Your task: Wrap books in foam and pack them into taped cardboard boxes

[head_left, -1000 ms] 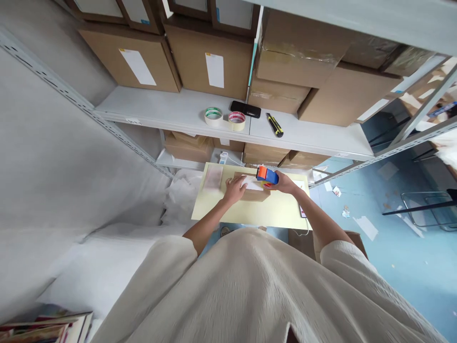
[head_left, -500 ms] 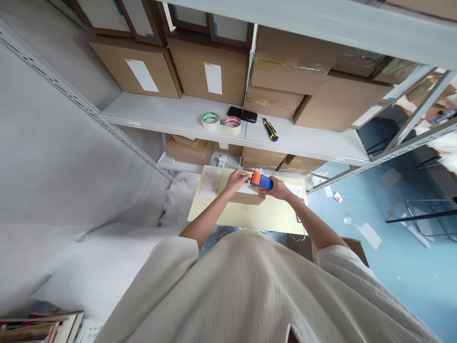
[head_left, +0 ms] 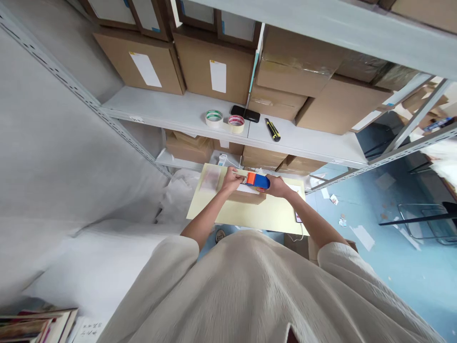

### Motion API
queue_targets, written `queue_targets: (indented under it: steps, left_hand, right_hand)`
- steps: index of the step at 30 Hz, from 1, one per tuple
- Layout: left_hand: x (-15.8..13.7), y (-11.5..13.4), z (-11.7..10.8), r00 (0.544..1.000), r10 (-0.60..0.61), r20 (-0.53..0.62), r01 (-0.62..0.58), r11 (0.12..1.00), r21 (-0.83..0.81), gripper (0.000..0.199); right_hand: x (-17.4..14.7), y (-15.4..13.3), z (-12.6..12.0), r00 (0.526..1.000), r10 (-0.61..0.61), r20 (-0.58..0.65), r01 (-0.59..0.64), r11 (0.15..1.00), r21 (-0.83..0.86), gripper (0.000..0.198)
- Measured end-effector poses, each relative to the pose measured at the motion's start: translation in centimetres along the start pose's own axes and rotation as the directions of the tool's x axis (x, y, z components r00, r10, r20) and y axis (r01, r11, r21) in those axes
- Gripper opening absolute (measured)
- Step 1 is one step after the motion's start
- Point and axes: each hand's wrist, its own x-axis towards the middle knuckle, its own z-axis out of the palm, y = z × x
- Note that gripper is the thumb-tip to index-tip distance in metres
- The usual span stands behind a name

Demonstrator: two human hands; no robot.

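My right hand (head_left: 279, 186) is wrapped round a blue and orange tape dispenser (head_left: 262, 181), held above a brown cardboard box (head_left: 246, 197). My left hand (head_left: 231, 180) is closed at the dispenser's orange front end, its fingers pinched together. Whatever lies between those fingertips is too small to make out. A white sheet (head_left: 246, 188) shows on top of the box, partly hidden by the hands and the dispenser. The box rests on a pale yellow tabletop (head_left: 271, 214).
On the shelf (head_left: 160, 107) ahead are two tape rolls (head_left: 214, 119), a black phone-like object (head_left: 245, 114) and a yellow-black utility knife (head_left: 273, 129). Cardboard boxes (head_left: 214, 66) fill the rack. A phone (head_left: 298, 216) with a cable lies at the table's right edge. Paper scraps (head_left: 363, 237) litter the floor.
The dispenser has shifted slightly left and tilted flatter over the box. My left hand has moved a little left with it, its fingers curled in more. The view has shifted slightly.
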Motion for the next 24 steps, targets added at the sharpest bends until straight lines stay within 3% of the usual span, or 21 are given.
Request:
queue_targets:
  steps: [8,15,24]
  left_hand:
    - [1.3,-0.4,-4.2,0.996,-0.042,-0.084,0.033,0.994,-0.102,0.062]
    - [3.0,-2.4,-8.3,0.988,-0.088,-0.130,0.075,0.992,-0.101,0.058]
    - [5.5,-4.9,-7.9,0.983,-0.101,-0.152,0.098,0.995,-0.030,0.050]
  right_hand:
    - [0.7,-1.8,-1.0,0.997,0.044,0.063,-0.037,0.995,-0.094,0.045]
    - [1.4,-3.2,-1.1,0.988,0.087,0.125,-0.067,0.986,-0.153,0.050]
    - [2.2,-4.7,-0.3,0.985,0.148,0.094,-0.127,0.972,-0.200,0.054]
